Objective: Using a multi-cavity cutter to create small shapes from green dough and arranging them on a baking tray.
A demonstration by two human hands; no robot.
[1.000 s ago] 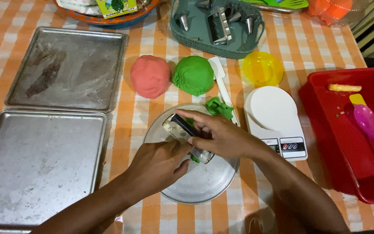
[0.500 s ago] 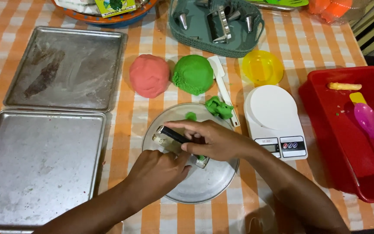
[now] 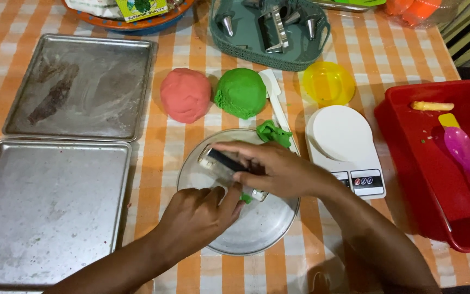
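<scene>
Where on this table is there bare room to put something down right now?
The two baking trays, near and far, lie bare at the left. Some bare cloth shows between the scale and the red tub. It is crowded at the round plate, where the left hand and right hand work a metal tool, and around the dough balls.

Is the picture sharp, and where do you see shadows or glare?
Head view: mostly sharp; the right hand and left hand look slightly soft. Soft shadows lie beside the pink dough ball and green dough ball. The metal trays show dull sheen, no strong glare.
</scene>
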